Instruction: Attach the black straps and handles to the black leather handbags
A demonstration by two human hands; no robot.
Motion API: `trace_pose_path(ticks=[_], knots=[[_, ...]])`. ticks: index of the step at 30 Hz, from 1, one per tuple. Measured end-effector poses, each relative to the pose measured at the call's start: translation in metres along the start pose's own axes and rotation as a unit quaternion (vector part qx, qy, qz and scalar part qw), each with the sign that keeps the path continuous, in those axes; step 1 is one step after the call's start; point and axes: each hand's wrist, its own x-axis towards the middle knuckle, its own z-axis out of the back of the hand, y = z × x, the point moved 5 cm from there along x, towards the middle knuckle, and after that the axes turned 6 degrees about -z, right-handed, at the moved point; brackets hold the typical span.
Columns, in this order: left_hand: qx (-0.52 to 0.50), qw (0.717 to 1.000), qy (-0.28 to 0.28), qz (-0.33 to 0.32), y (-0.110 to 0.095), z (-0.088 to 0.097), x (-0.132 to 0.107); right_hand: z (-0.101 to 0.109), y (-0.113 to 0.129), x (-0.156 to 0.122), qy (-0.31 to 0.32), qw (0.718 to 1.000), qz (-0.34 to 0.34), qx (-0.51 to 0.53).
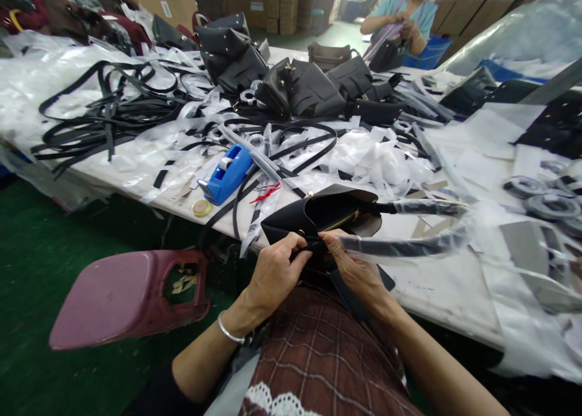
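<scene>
A black handbag lies at the table's front edge with its mouth gaping towards the right, showing a gold zipper inside. Its handles are wrapped in clear plastic and stretch out to the right. My left hand pinches the near edge of the bag where a handle joins it, thumb and fingers closed. Close beside it, my right hand grips the base of the plastic-wrapped near handle. What lies between the fingertips is partly hidden. A dark flap or tag hangs below my right hand.
A blue tape dispenser, a small tape roll and red ties lie left of the bag. Black straps, plastic scraps and more black bags cover the table. A pink stool stands left; a person works opposite.
</scene>
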Motion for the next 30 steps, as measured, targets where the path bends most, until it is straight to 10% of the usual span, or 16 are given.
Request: trace_pose_path(ticks=[20, 30], knots=[[0.048, 0.998, 0.035, -0.011, 0.011, -0.011, 0.012, 0.001, -0.025, 0.006, 0.028, 0.985, -0.16, 0.056], [0.092, 0.993, 0.071, -0.036, 0.013, -0.022, 0.021, -0.008, -0.022, 0.006, 0.029, 0.991, -0.13, 0.023]])
